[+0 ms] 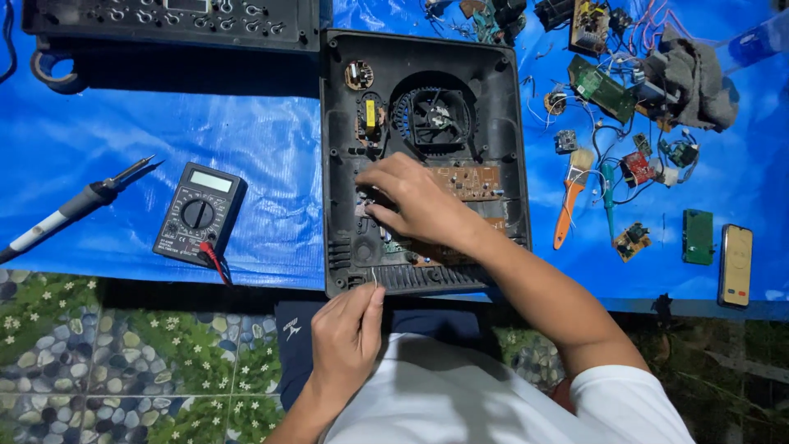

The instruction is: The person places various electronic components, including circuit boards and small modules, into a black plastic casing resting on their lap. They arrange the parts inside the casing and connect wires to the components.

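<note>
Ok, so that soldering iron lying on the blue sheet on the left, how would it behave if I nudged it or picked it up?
The soldering iron looks long and round-bodied, so a nudge would probably roll it on the smooth blue tarp. It seems rigid, likely light, and easy to lift by its pale handle. Its thin metal tip points toward the multimeter, so it could snag or bend.

One multimeter (198, 215), one soldering iron (78, 205), one brush (569, 200)

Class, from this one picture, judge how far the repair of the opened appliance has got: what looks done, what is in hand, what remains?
Done: the black casing lies open, fan and brown circuit board exposed. In hand: the right hand presses inside; the left hand pinches something thin at the near edge. Left: multimeter and soldering iron lie untouched; the casing isn't closed.
</note>
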